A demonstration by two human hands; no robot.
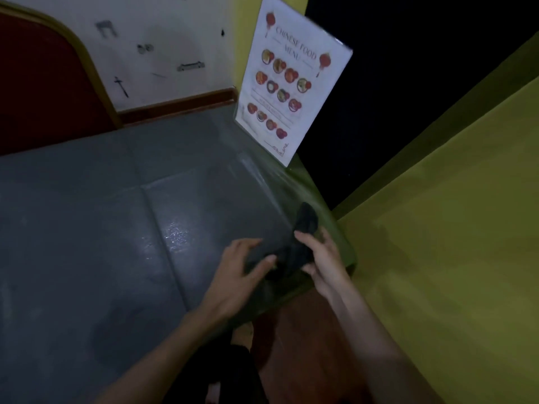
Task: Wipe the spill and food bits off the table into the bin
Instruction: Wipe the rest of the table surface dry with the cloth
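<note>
From the head camera, a dark cloth (294, 240) sits bunched up right at the near corner of the table (87, 228), a good way in front of the standing menu card (291, 80), and it's caught between both hands. The right hand (323, 263) has thumb and fingers curled around the cloth's right side, while the left hand (239, 272) lies mostly flat, fingers spread, pressing on its left edge. Left of the cloth there's a shiny wet patch (175, 237) on the grey top, and a red chair back (43, 77) stands across the table from the menu card.
</note>
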